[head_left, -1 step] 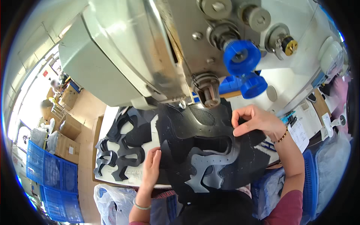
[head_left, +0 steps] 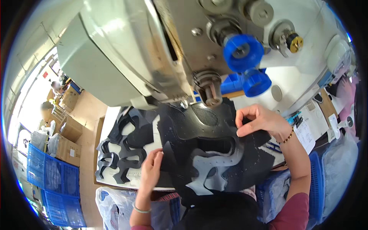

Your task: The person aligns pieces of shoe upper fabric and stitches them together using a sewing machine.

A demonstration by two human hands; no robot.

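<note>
A large black shoe upper panel [head_left: 197, 124] with mesh areas and small punched holes lies under the sewing machine head. A grey curved upper piece [head_left: 207, 165] with eyelet holes rests along its near part. My right hand [head_left: 260, 122] pinches the panel's right edge between thumb and bent index finger. At the left edge my left hand [head_left: 151, 170] is closed with its fingertips on the panel's border; part of its grip is hidden. The machine's needle area [head_left: 184, 104] sits just beyond the panel's far edge.
Several dark cut upper pieces [head_left: 128, 153] lie on the white table to the left. The sewing machine head [head_left: 126, 57] with blue knobs [head_left: 243, 53] looms above. Plastic bags [head_left: 115, 207] hang at the front edge. Blue crates [head_left: 53, 168] stand far left; pens and papers [head_left: 306, 136] lie right.
The view has shifted slightly. My left hand's fingers now bend in at the panel's left edge, where they pointed straighter before. The right hand keeps its pinch.
</note>
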